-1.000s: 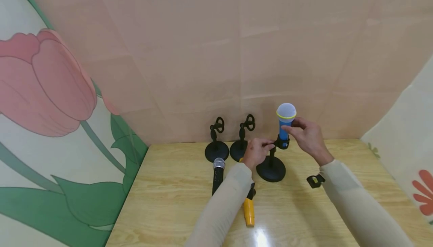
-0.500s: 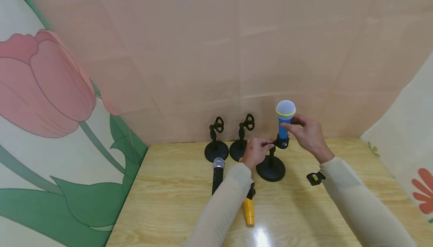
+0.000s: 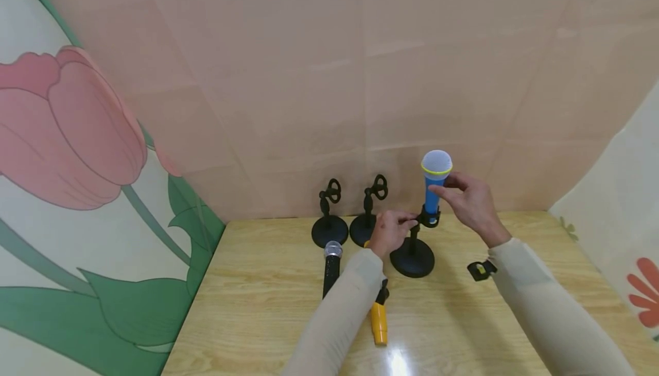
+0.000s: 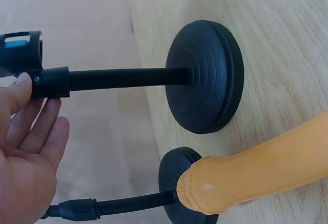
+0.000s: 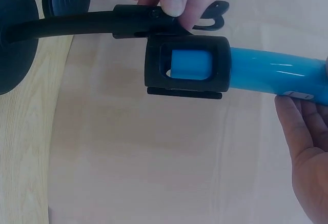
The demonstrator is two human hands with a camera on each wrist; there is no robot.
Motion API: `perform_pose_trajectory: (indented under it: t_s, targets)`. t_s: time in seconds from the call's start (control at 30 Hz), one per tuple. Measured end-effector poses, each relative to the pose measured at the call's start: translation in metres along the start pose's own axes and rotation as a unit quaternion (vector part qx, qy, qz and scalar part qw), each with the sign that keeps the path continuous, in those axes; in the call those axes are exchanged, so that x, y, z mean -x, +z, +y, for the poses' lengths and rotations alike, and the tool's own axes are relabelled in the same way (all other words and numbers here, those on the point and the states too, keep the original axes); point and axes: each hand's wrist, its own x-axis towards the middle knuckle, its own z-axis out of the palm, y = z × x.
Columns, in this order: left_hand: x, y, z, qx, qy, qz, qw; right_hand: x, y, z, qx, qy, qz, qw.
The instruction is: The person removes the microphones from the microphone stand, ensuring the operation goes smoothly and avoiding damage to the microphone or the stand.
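Note:
A blue toy microphone (image 3: pixel 433 194) with a white head and yellow ring stands upright in the clip (image 3: pixel 428 216) of a black microphone stand (image 3: pixel 413 258). My right hand (image 3: pixel 471 207) pinches its blue body just under the head. The lower end shows through the clip's window in the right wrist view, where the blue body (image 5: pixel 266 73) runs out to my right fingers. My left hand (image 3: pixel 393 230) pinches the stand at the joint below the clip. In the left wrist view, thumb and fingertips close on that black joint (image 4: pixel 51 83), and the round base rests on the table.
Two more black stands (image 3: pixel 330 230) (image 3: pixel 363 228) with ring-shaped clips stand left, near the wall. A black microphone with a silver head (image 3: pixel 332 264) and an orange microphone (image 3: pixel 378 323) lie on the wooden table (image 3: pixel 247 307), partly hidden by the left arm.
The blue microphone has risen slightly against the clip, and my right hand has moved up a little with it. My left hand and the stand stay in place.

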Motion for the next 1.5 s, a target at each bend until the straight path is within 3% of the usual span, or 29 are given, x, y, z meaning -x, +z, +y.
perform_pose_trajectory:
  t_s: [0.5,1.5]
  targets:
    - [0.0,0.0,0.0,0.012,-0.012,-0.001,0.9999,-0.001,-0.006,-0.007,-0.003,0.004,-0.004,1.0]
    - [-0.001,0.002,-0.003,0.005,0.009,0.008,0.9999,-0.003,-0.016,-0.016,0.001,-0.016,0.004,1.0]
